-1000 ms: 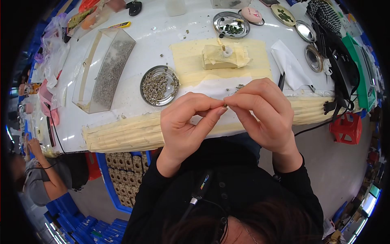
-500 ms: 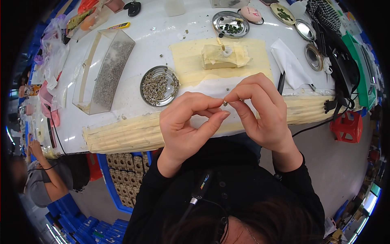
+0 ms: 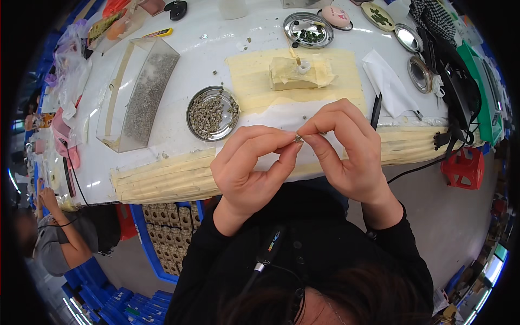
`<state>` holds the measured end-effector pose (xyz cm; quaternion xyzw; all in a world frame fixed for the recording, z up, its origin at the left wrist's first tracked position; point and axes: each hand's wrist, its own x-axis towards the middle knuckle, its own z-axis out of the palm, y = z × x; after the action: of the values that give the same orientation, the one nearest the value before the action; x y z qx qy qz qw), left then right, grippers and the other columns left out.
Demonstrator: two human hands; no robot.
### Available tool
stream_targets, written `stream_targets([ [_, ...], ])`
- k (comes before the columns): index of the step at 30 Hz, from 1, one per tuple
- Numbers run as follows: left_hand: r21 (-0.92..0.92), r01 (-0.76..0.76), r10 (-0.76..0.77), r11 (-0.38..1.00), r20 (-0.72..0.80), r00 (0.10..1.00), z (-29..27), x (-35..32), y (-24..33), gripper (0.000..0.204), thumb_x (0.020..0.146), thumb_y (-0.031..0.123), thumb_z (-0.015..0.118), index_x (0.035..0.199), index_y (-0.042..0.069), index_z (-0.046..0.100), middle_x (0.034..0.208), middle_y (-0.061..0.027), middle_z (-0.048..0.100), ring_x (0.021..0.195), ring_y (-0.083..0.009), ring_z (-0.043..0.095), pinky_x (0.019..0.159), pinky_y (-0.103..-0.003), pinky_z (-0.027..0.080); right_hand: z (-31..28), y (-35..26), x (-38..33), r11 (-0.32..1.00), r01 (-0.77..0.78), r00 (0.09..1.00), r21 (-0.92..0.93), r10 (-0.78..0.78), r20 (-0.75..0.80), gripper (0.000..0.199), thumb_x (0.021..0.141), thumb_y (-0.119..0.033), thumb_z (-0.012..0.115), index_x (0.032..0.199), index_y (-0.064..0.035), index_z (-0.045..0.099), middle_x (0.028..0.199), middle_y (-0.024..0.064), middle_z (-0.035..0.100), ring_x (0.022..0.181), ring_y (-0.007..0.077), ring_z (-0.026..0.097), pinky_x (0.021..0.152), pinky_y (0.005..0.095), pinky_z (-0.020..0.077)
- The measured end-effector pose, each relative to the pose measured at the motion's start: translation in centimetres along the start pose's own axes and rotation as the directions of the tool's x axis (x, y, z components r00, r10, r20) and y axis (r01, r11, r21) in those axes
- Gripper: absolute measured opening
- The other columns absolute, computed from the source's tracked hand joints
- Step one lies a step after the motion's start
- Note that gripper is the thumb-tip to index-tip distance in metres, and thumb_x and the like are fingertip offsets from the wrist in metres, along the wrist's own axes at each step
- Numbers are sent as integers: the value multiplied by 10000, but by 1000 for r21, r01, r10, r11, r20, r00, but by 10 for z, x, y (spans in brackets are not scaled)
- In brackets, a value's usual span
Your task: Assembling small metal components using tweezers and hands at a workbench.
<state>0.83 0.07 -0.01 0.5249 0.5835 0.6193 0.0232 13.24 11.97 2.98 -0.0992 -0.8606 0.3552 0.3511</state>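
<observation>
White tabletop (image 3: 179,65) spreads ahead of you, its near edge wrapped in yellowish tape (image 3: 162,176). Your left hand (image 3: 250,165) and right hand (image 3: 346,149) meet above that edge, fingertips pinched together on 1 tiny metal part (image 3: 298,138). Beyond your left hand sits a round metal dish (image 3: 213,112) of small pieces; a clear box (image 3: 140,95) lies further left. 1 taped block (image 3: 299,76) rests on a pale mat. Grey floor, blue crates (image 3: 108,292) and a red stool (image 3: 463,167) lie below.
</observation>
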Motion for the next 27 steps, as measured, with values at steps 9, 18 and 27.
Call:
stream_targets([
  [9,60,-44,47,997,-37,998,4,0,3,229,669,-119,718,870,-31,650,816,-109,650,724,-170,614,648,-252,482,-2,-1,-1,985,-113,994,129,113,9,43,801,15,654,828,4,622,752,94,583,701,246,569,624,307,453],
  [18,138,-85,93,987,-55,994,7,-1,5,228,660,-106,729,856,-24,646,798,-103,648,711,-180,622,634,-260,493,-3,-3,-3,943,-219,975,251,205,80,46,830,-29,629,810,8,612,780,85,614,725,196,571,672,286,439],
  [27,182,-88,100,979,-60,993,7,-2,4,238,652,-95,739,861,-25,649,800,-103,651,716,-190,629,639,-270,506,-1,-3,-2,992,-79,997,97,82,-17,97,739,-8,707,803,-19,636,739,73,589,685,222,566,607,298,454],
])
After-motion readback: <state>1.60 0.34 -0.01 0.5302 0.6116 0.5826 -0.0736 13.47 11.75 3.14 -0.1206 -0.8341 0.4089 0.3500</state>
